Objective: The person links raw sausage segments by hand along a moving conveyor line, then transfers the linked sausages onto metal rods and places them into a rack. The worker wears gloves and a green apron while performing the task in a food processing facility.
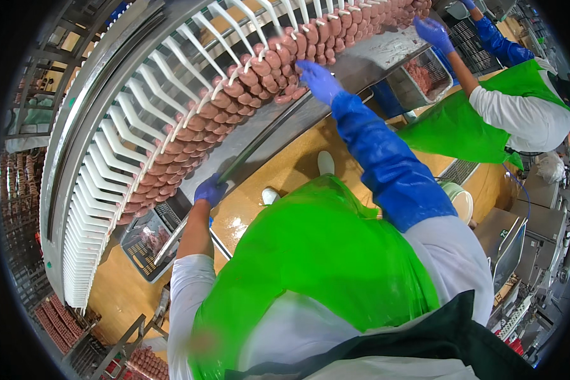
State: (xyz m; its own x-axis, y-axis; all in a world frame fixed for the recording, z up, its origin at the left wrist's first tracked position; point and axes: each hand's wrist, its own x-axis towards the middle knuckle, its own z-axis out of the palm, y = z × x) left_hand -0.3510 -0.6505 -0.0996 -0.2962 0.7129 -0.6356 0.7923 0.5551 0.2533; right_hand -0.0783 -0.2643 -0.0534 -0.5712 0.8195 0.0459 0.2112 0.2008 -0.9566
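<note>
Links of pinkish-brown sausages point(250, 79) hang in loops from a long curved row of white hooks point(136, 120). My right hand point(322, 82), in a purple glove with a blue sleeve, reaches up to the hanging links. Its fingers are stretched out at the sausages, and no sausage shows in its grasp. A few loose sausages point(291, 95) lie just below it on the steel table point(234, 140). My left hand point(210, 190), also gloved in purple, is closed at the near edge of that table; its fingers are partly hidden.
A co-worker in a green apron point(456, 126) stands at the right, a gloved hand point(432, 33) raised by the sausages. Beside that person is a grey crate point(448, 68) of meat. Another crate point(152, 269) sits below the hooks at left. A white bucket point(463, 204) stands behind my right arm.
</note>
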